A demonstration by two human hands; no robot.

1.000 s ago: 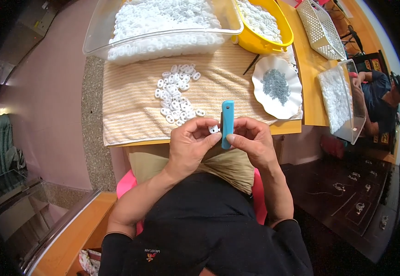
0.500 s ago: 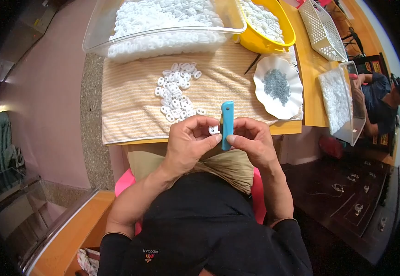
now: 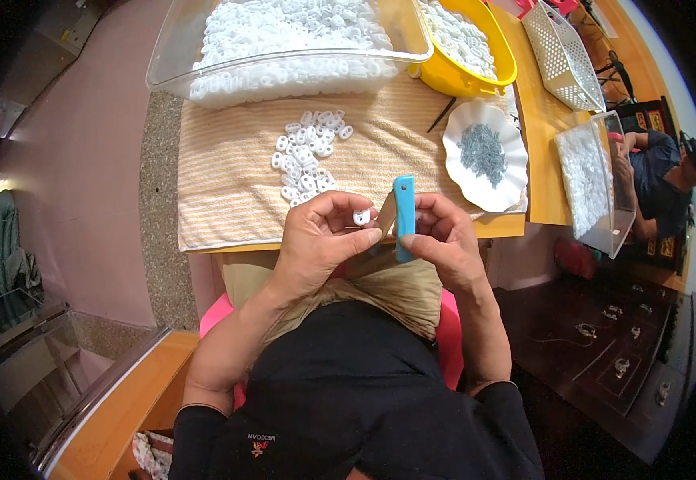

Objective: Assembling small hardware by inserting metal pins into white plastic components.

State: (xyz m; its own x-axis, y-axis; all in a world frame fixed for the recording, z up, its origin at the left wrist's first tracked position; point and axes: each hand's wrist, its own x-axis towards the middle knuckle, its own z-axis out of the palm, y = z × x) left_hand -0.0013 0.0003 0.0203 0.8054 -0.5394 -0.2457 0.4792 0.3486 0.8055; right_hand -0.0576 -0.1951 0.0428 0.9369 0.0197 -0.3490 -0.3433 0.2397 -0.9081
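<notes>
My right hand (image 3: pixel 442 240) grips a small knife with a blue handle (image 3: pixel 403 216), its blade angled toward my left hand. My left hand (image 3: pixel 320 240) pinches a small white plastic ring piece (image 3: pixel 362 217) between thumb and fingers, right against the blade. Both hands hover close together at the near edge of the table, above my lap. Several more white ring pieces (image 3: pixel 306 156) lie in a loose pile on the striped beige towel (image 3: pixel 228 176) just beyond my left hand.
A clear tub of white pieces (image 3: pixel 284 40) and a yellow bowl (image 3: pixel 468 76) with more stand at the back. A white scalloped plate (image 3: pixel 508 184) holds small grey parts. Right: a white basket (image 3: pixel 564 56), another clear tub (image 3: pixel 596 184), and another person (image 3: pixel 668 184).
Both hands stay at the table's near edge, with only small finger shifts on the white piece and the knife. Nothing else has moved.
</notes>
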